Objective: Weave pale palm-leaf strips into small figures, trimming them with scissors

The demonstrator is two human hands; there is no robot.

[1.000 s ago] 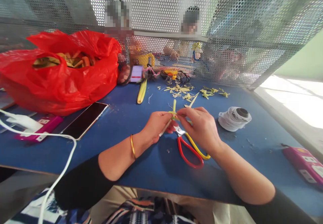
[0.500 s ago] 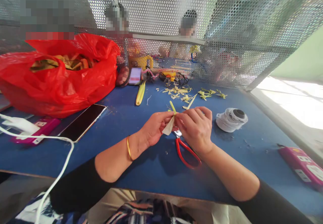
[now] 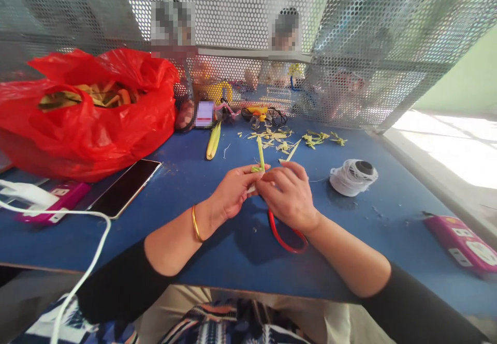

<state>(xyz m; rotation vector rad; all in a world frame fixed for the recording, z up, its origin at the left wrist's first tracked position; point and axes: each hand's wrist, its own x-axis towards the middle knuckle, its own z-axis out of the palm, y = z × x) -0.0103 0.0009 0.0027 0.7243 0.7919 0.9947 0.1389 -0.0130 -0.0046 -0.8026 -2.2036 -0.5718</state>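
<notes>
**Both Hands Pinch a Yellow-Green Leaf Strip**

Clock directions are read from the hands, with 12 o'clock straight ahead. The leaf strip (image 3: pixel 260 152) is at the centre, upright between the hands just above the blue counter (image 3: pixel 186 256). The left hand (image 3: pixel 235 191) has its fingers closed on the strip's folded base, where a small green fold shows by the thumb. The right hand (image 3: pixel 289 196) meets it there, its fingers bent and gripping the same base; their exact hold is partly hidden.

Red-handled scissors (image 3: pixel 276 235) lie at 5 o'clock, only 1 handle loop visible beside the right hand. At 3 o'clock stands a spool of white thread (image 3: pixel 351 178), a thin strand reaching toward the right hand. A pointed strip (image 3: pixel 292 152) lies at 2 o'clock, just beyond that hand, with knotted leaf pieces (image 3: pixel 313 139) farther out. Leaf scraps (image 3: pixel 272 135) spread at 1 o'clock.

A yellow leaf roll (image 3: pixel 213 142) lies between 10 and 11 o'clock, a dark-screened phone (image 3: pixel 126 188) at 9 o'clock, and a bulging red plastic bag (image 3: pixel 116 137) between 9 and 10 o'clock.
</notes>
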